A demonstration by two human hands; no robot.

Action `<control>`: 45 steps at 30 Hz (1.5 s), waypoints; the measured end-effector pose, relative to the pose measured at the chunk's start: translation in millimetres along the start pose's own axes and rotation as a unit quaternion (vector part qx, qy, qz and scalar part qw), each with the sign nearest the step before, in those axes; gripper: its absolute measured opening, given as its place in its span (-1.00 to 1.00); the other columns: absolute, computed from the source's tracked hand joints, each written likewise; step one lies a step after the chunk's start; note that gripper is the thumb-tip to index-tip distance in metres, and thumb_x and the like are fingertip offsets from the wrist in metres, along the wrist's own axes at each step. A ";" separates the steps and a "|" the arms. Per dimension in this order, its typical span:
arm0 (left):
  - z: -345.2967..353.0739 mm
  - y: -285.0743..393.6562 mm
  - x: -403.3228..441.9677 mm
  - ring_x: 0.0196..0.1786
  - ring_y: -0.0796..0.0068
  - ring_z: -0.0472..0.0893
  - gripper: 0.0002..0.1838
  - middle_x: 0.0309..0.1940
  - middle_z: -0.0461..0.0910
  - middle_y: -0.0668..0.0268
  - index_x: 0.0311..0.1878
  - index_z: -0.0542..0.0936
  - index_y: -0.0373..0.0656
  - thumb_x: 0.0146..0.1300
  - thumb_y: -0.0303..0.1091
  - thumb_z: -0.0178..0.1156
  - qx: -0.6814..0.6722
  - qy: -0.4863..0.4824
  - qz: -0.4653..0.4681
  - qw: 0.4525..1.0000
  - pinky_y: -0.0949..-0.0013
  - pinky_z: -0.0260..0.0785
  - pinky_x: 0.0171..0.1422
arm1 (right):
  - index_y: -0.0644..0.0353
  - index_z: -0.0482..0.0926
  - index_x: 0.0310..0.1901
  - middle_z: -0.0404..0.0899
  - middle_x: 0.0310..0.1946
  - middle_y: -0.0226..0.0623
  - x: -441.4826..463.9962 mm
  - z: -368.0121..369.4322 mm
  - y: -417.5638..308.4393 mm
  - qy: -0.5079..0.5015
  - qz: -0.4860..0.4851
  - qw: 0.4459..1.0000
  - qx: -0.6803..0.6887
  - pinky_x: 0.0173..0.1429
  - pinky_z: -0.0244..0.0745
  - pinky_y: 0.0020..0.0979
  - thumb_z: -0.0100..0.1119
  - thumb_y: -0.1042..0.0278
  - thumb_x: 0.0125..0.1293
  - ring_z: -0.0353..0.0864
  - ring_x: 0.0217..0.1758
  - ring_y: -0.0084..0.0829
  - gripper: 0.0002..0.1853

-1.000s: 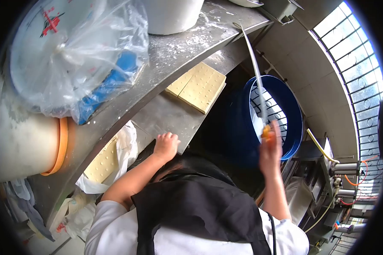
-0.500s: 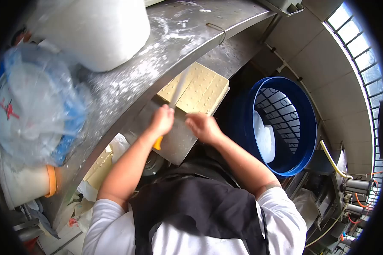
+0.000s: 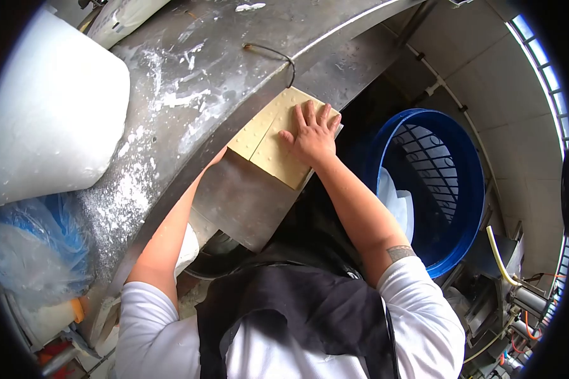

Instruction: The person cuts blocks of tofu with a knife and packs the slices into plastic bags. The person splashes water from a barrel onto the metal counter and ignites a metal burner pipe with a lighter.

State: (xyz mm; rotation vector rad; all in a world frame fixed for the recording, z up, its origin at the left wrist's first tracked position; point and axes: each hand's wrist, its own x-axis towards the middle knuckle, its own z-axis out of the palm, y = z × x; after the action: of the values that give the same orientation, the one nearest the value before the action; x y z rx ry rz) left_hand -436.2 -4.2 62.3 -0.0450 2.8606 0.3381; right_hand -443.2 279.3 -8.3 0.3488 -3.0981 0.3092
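Note:
A pale yellow slab of tofu (image 3: 269, 136) with small bumps on top lies on a metal tray (image 3: 246, 189), half under the edge of a steel counter. A straight cut line runs across it. My right hand (image 3: 314, 138) rests flat on its right part, fingers spread. At the slab's left corner my left hand (image 3: 219, 156) reaches in below the counter edge. Its fingers are hidden, so whether it holds anything does not show. The knife is out of sight.
The steel counter (image 3: 227, 44) carries white powder, a wire loop (image 3: 278, 54), a large white tub (image 3: 57, 107) and a blue-tinted plastic bag (image 3: 38, 240). A blue barrel (image 3: 474, 208) stands on my right, near machinery with hoses (image 3: 525, 303).
The orange-handled knife in my left hand has gone from view as that hand moved under the counter edge. My right hand has moved forward, from closed to spread flat on the tofu.

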 end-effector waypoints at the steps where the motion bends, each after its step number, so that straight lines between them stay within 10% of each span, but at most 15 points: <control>1: -10.1 13.3 -4.3 0.08 -0.38 0.66 -0.64 -0.08 0.71 -0.25 -0.01 0.60 -0.32 0.66 -0.18 0.00 0.011 -0.018 -0.023 1.000 -0.24 0.50 0.18 | -0.05 0.14 0.72 -0.06 0.77 -0.06 0.9 0.2 0.2 0.001 0.000 1.000 -0.008 0.70 -0.42 0.54 -0.13 -0.46 0.55 -0.31 0.79 0.40 -0.10; 13: 9.2 -27.3 -54.9 0.03 -0.36 0.70 -0.63 -0.12 0.72 -0.27 0.01 0.56 -0.37 0.68 -0.18 0.01 0.045 -0.006 0.050 0.998 -0.22 0.52 0.15 | -0.15 0.20 0.70 -0.10 0.76 0.05 0.7 -6.9 -4.5 -0.018 0.003 1.000 0.007 0.68 -0.45 0.56 -0.08 -0.41 0.56 -0.34 0.77 0.48 -0.18; 31: -86.5 -58.6 -224.9 -0.03 -0.36 0.69 -0.65 -0.18 0.70 -0.27 -0.06 0.59 -0.38 0.63 -0.20 0.10 0.068 -0.167 -0.087 0.980 -0.18 0.50 0.11 | -0.13 0.24 0.68 -0.05 0.75 0.07 -1.1 -17.9 -5.6 -0.032 0.010 0.999 0.009 0.67 -0.36 0.56 0.08 -0.43 0.44 -0.24 0.77 0.43 -0.10; 45: 36.2 53.4 -75.5 -0.04 -0.41 0.67 -0.65 -0.22 0.70 -0.27 -0.10 0.54 -0.34 0.65 -0.18 0.06 -0.084 -0.028 -0.004 0.996 -0.23 0.52 0.07 | -0.05 0.14 0.71 0.07 0.73 -0.10 32.2 -12.3 21.3 -0.032 -0.007 0.999 -0.020 0.69 -0.12 0.42 -0.03 -0.68 0.35 -0.03 0.75 0.30 0.10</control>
State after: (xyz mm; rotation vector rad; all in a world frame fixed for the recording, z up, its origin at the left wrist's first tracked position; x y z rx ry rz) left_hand -357.3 56.2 59.9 -0.0760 2.7689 0.5674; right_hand -479.5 295.0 0.6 0.3875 -3.1581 0.2392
